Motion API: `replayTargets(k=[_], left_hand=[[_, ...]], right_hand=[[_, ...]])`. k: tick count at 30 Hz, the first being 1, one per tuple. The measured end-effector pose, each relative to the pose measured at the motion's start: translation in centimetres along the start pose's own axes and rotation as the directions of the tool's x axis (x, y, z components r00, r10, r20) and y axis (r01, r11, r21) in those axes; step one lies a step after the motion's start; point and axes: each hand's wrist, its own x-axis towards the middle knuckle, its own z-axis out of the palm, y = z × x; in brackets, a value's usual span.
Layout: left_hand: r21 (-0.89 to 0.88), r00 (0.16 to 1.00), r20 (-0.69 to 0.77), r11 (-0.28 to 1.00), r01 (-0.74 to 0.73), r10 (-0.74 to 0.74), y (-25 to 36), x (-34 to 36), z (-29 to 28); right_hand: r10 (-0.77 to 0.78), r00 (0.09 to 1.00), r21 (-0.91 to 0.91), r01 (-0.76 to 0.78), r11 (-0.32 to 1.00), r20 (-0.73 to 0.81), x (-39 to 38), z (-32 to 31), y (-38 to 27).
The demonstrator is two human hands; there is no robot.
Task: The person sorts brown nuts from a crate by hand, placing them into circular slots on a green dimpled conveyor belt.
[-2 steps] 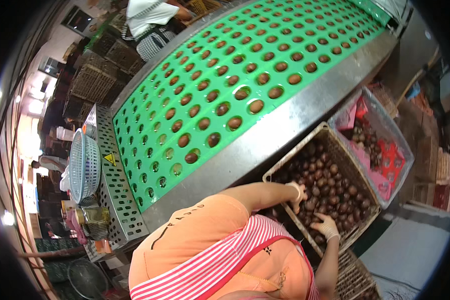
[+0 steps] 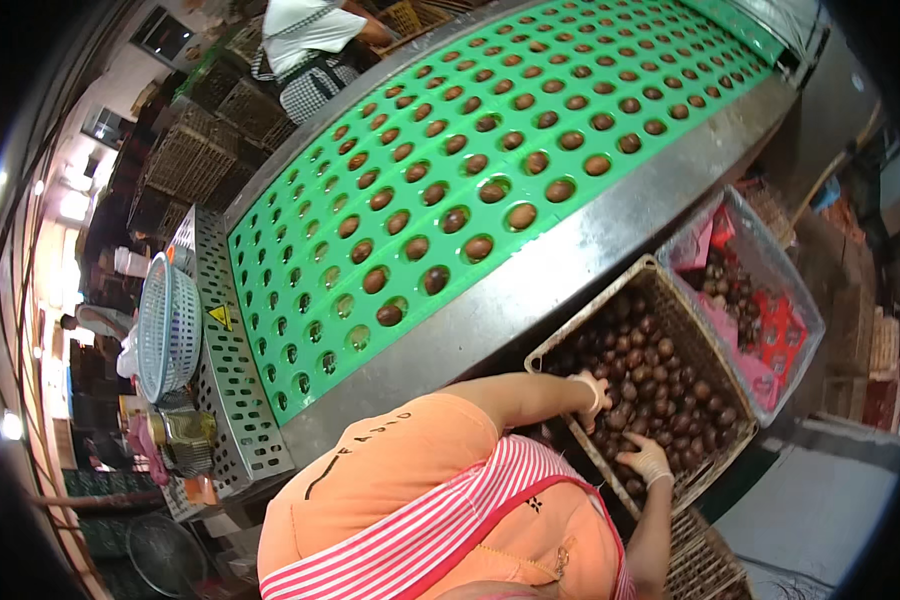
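A worn plastic crate [image 2: 710, 295] in front of me holds many round, dark purple-brown fruits [image 2: 660, 376] that look like passion fruits. My left hand [image 2: 592, 396] reaches over the crate's near-left side, its fingers apart and pointing down among the fruits. Close by, nearer my body, my right hand [image 2: 648, 459] rests on the pile with thumb and fingers spread. Both hands wear pale coverings. The fingertips touch fruits; no fruit is seen lifted by either hand.
A green belt [image 2: 355, 285] with rows of round cups carries similar fruits, beside a steel ledge [image 2: 510, 290]. Beyond the crate stands a grey bin [image 2: 808, 300] with pink and red liners. A blue basket [image 2: 168, 335] sits left. Another person [image 2: 305, 45] works across the belt.
The fruits on the belt have shifted slightly to the right. My hands stay at the crate, with small finger movements, and the crate appears a little lower in view.
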Motion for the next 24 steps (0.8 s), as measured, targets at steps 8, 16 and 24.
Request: replayTargets(k=[8,16,24], left_hand=[[-0.099,0.979,0.171,0.991,-0.094,0.110,-1.8,4.3,1.8],[-0.056,1.000,-0.012,0.998,0.014,-0.014,-0.3,0.1,0.6],[-0.011,0.957,0.175,0.971,0.237,-0.232,2.7,-1.9,-0.5]], right_hand=[[0.037,0.992,-0.176,-0.058,0.983,-0.123,-0.5,4.2,-0.2],[0.124,0.958,-0.024,-0.135,0.991,-0.260,-2.2,6.1,-1.3],[0.061,0.977,0.021,-0.058,0.998,-0.204,-2.9,4.9,-1.8]])
